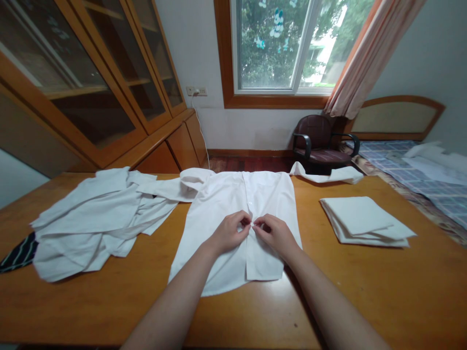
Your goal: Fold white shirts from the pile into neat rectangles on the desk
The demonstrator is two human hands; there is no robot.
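Note:
A white button-up shirt lies flat on its back on the wooden table, collar away from me, sleeves spread to both sides. My left hand and my right hand meet at the shirt's front placket, around its middle. Both pinch the placket edges with fingertips, close to a button. The fingertips almost touch each other. The lower part of the placket hangs slightly apart below my hands.
A heap of unfolded white garments lies on the left, with a dark striped cloth at its edge. A stack of folded white clothes sits on the right. Beyond the table are a dark armchair, a bed and a glass-door cabinet.

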